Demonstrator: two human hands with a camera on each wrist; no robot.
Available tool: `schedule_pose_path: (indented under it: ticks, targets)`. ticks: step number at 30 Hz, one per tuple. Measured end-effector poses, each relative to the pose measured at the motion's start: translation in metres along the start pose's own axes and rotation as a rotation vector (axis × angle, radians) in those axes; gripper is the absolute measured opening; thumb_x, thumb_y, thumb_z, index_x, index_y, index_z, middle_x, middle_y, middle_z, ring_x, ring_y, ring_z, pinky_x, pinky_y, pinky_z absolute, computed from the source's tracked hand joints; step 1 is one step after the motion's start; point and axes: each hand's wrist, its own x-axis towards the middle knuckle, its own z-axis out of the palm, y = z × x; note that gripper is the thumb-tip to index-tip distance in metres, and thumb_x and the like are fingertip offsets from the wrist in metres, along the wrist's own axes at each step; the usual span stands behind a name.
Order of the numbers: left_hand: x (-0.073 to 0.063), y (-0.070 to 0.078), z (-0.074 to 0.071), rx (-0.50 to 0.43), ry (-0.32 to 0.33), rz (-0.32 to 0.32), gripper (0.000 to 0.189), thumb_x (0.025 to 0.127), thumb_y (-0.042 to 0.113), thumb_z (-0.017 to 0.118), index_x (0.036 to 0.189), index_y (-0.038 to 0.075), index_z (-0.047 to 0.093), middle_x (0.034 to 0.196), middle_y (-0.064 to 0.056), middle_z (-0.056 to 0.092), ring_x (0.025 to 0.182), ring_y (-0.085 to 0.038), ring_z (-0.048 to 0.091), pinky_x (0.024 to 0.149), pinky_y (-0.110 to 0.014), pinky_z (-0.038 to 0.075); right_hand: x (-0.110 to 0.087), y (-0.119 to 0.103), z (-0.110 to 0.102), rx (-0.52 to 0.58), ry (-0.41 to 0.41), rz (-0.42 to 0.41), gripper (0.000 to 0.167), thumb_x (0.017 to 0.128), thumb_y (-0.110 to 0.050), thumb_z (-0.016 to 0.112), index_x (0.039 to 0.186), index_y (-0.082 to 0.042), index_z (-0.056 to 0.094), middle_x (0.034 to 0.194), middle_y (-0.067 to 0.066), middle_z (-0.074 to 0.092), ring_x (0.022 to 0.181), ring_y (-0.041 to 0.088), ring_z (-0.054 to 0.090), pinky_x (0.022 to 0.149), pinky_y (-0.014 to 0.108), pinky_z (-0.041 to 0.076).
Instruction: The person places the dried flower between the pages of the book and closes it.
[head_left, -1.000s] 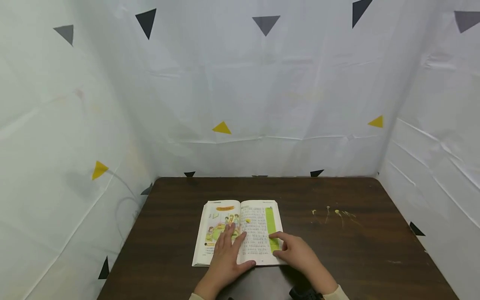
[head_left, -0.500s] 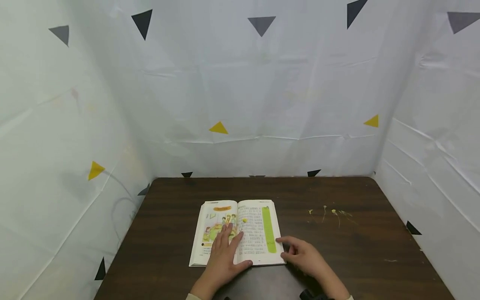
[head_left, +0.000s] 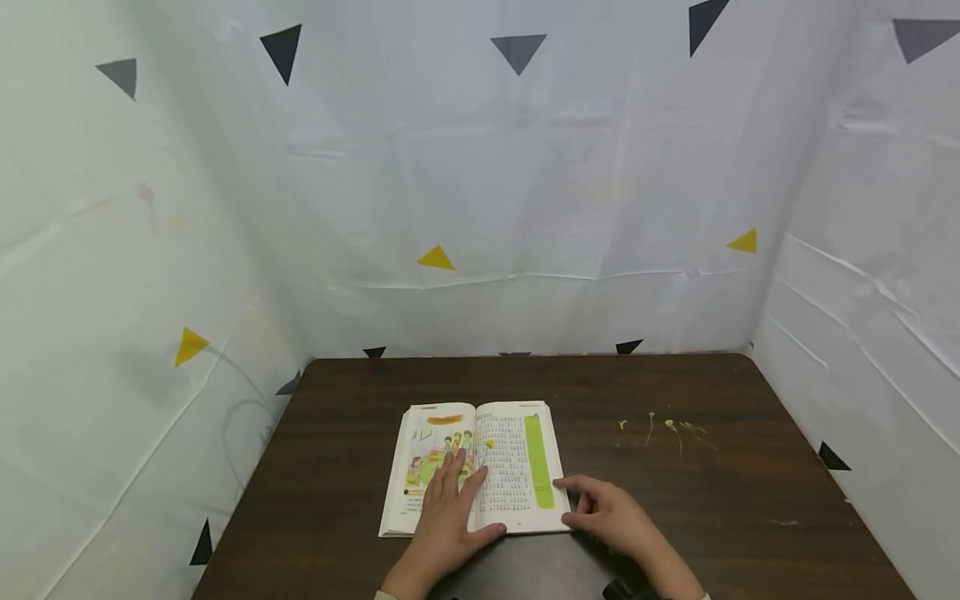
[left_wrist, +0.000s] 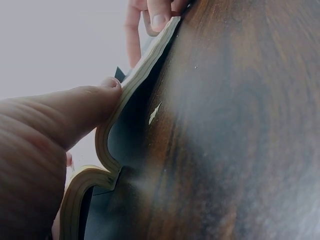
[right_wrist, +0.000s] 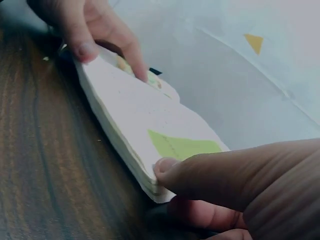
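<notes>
An open book [head_left: 517,467] lies on the dark wooden table, a colour picture on its left page and text with a green strip on its right page. My left hand [head_left: 446,517] rests spread on the left page and the gutter, its thumb on the right page's lower edge. With thumb on top and fingers curled at the side, my right hand [head_left: 611,517] pinches the book's lower right corner, as the right wrist view shows. A small yellow flower [head_left: 490,444] with a thin stem lies on the right page near the gutter, close to my left fingertips.
Several small dried yellow flowers [head_left: 670,425] with thin stems lie on the table [head_left: 337,467] to the right of the book. White sheeting [head_left: 525,183] with printed triangles closes off the back and both sides.
My right hand has shifted from over the green strip to the book's lower right corner, uncovering the strip. My left hand stays in place on the book. The head view has shifted slightly.
</notes>
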Motion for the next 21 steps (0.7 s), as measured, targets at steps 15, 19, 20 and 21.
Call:
schedule_pose_path:
  ticks: [15, 19, 20, 21]
  targets:
    - [0.001, -0.002, 0.0, -0.008, -0.008, -0.004, 0.092, 0.088, 0.066, 0.081, 0.164, 0.023, 0.049, 0.183, -0.015, 0.02, 0.17, -0.04, 0.014, 0.133, -0.068, 0.021, -0.001, -0.011, 0.021, -0.224, 0.241, -0.08, 0.024, 0.09, -0.028, 0.09, 0.113, -0.03, 0.08, 0.07, -0.013, 0.058, 0.058, 0.002, 0.049, 0.056, 0.022, 0.041]
    - [0.001, -0.001, 0.0, -0.001, -0.009, -0.006, 0.093, 0.088, 0.066, 0.082, 0.164, 0.023, 0.049, 0.182, -0.015, 0.02, 0.17, -0.04, 0.014, 0.133, -0.067, 0.021, -0.001, -0.013, 0.027, -0.201, 0.309, -0.211, 0.021, 0.09, -0.019, 0.09, 0.107, -0.028, 0.081, 0.077, -0.015, 0.057, 0.064, 0.0, 0.049, 0.059, 0.02, 0.044]
    - [0.001, -0.001, 0.0, 0.006, -0.008, -0.004, 0.094, 0.088, 0.066, 0.082, 0.164, 0.023, 0.048, 0.182, -0.015, 0.02, 0.17, -0.04, 0.015, 0.133, -0.067, 0.021, -0.001, -0.014, 0.028, -0.191, 0.328, -0.255, 0.022, 0.09, -0.017, 0.09, 0.107, -0.027, 0.081, 0.081, -0.015, 0.059, 0.064, -0.001, 0.049, 0.059, 0.02, 0.045]
    - [0.001, -0.001, 0.0, 0.011, -0.004, -0.001, 0.095, 0.088, 0.065, 0.082, 0.164, 0.022, 0.048, 0.182, -0.015, 0.021, 0.17, -0.04, 0.015, 0.134, -0.067, 0.021, -0.002, -0.015, 0.029, -0.185, 0.346, -0.293, 0.022, 0.091, -0.015, 0.089, 0.107, -0.027, 0.081, 0.084, -0.016, 0.06, 0.064, -0.001, 0.049, 0.058, 0.02, 0.046]
